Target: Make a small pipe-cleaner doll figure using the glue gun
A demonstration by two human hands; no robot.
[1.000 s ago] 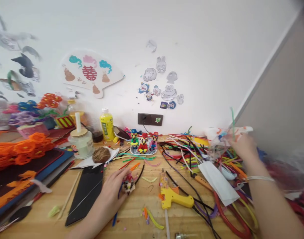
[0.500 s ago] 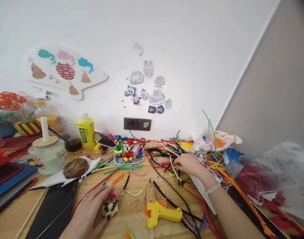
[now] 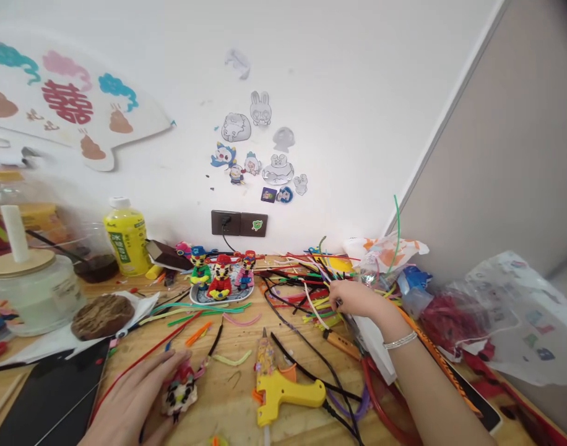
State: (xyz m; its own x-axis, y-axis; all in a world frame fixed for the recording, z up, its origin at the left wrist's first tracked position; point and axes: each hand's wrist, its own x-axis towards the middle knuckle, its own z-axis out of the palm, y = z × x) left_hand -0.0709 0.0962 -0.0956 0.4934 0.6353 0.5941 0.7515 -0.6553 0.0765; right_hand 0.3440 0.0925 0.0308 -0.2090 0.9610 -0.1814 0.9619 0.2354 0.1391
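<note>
My left hand (image 3: 132, 393) lies low on the left of the table, its fingers and thumb curved round a small figurine (image 3: 180, 393) with a red top and a black-and-white face. A black fuzzy stem (image 3: 215, 339) lies just beyond the figurine. Over the heap of coloured pipe cleaners (image 3: 306, 288), my right hand (image 3: 358, 299) is closed with its fingertips curled down; what they grip is hidden. Beneath that wrist are red-handled scissors (image 3: 374, 396), partly covered. A yellow glue gun (image 3: 290, 391) lies between my hands, nozzle pointing away.
Three finished-looking figurines (image 3: 222, 279) stand on a patterned tray (image 3: 202, 298) at the back. A yellow-labelled bottle (image 3: 125, 238), a glass jar (image 3: 37, 297) and a brown lump (image 3: 102, 314) are at left. A wooden-handled tool (image 3: 343, 344) and plastic bags (image 3: 520, 322) lie at right.
The view has swung right, so things sit further left. My right hand has curled its fingers more tightly and reaches deeper at the heap. My left hand remains at the figurine.
</note>
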